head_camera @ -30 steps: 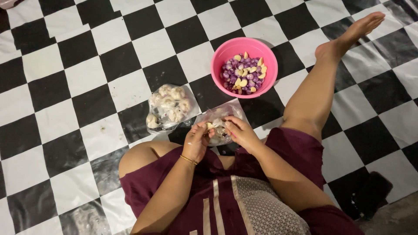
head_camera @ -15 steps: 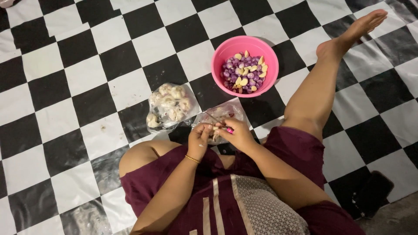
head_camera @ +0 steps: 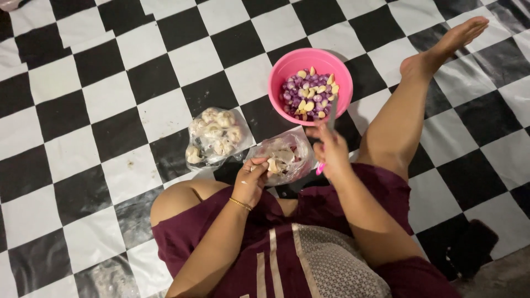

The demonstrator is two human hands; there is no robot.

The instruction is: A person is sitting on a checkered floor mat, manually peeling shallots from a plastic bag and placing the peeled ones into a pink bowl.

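Note:
I sit on a black-and-white checked floor. My left hand [head_camera: 253, 175] pinches a pale garlic clove [head_camera: 272, 165] at the edge of a clear plastic bag of peelings [head_camera: 287, 156]. My right hand [head_camera: 331, 148] is lifted toward the pink bowl [head_camera: 287, 70] and grips a small knife [head_camera: 331, 122] with a pink handle, blade pointing up. The bowl holds several purple shallots and pale peeled garlic cloves [head_camera: 308, 98]. A second clear bag of whole garlic bulbs [head_camera: 215, 135] lies to the left of the peelings bag.
My right leg [head_camera: 408, 105] stretches out past the right of the bowl, foot at the upper right. My left knee [head_camera: 176, 198] is folded at lower left. A dark patch [head_camera: 469, 248] lies on the floor at lower right.
My right hand has moved away from my left hand, up and right toward the pink bowl, with the knife. My left hand stays at the peelings bag with the clove.

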